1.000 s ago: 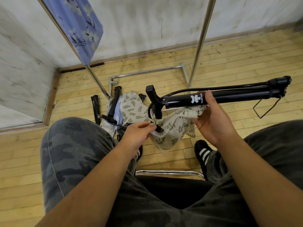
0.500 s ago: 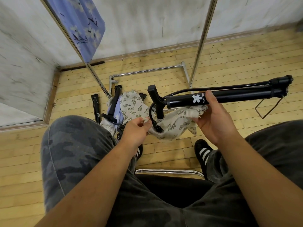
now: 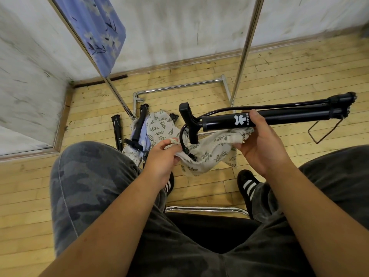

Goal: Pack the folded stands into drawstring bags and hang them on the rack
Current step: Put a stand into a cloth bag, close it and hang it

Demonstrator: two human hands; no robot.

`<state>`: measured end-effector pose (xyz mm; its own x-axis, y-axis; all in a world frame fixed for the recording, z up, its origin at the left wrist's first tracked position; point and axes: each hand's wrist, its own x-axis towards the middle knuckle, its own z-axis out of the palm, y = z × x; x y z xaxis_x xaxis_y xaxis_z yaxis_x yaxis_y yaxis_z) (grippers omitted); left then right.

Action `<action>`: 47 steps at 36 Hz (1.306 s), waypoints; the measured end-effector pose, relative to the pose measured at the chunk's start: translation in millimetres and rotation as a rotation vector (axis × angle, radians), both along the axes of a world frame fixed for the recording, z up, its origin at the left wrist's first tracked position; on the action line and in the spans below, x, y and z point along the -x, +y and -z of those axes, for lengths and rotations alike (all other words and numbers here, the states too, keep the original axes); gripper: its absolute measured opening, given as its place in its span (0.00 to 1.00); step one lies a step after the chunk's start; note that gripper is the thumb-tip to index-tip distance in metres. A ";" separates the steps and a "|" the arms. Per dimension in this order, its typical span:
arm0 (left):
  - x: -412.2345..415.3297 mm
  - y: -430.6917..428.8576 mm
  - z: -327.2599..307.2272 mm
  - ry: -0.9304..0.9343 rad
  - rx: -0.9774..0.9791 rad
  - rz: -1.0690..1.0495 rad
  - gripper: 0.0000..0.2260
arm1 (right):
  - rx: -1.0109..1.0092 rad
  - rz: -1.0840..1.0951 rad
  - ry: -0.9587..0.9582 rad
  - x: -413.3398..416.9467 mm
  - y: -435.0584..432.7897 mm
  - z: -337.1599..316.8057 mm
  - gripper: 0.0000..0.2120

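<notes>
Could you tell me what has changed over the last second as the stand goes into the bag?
The left hand has drawn the leaf-print bag up toward the stand's handle end, bunching it. The right hand still grips the stand and the bag's other edge. The stand remains outside the bag.

Pale wooden floorboards are running across the room, meeting scuffed whitewashed walls at a wooden skirting board (a corner is showing at left). Even, soft light is falling everywhere, and a chrome chair edge is gleaming below.
</notes>
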<state>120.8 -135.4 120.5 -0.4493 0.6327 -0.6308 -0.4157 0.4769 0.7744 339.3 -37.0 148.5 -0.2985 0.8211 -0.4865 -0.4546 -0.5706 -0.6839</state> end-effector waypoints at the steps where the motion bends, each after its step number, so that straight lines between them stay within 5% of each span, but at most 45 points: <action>1: 0.1 0.6 -0.2 -0.012 0.000 -0.016 0.08 | -0.004 0.000 -0.007 -0.1 -0.3 -0.2 0.33; 9: 1.3 -0.3 0.5 -0.029 -0.008 -0.076 0.17 | -0.021 -0.052 0.006 0.1 -4.0 -6.3 0.32; 23: -1.2 -0.3 -9.3 -0.020 -0.060 -0.078 0.08 | -0.069 -0.065 -0.085 3.7 -6.3 -12.1 0.30; 30: -1.2 2.3 -7.9 0.025 -0.087 -0.068 0.11 | -0.091 -0.089 -0.168 5.9 -11.3 -8.4 0.09; 47: -1.9 1.4 -13.8 -0.004 -0.138 -0.093 0.07 | -0.213 -0.103 -0.371 7.7 -10.4 -3.9 0.04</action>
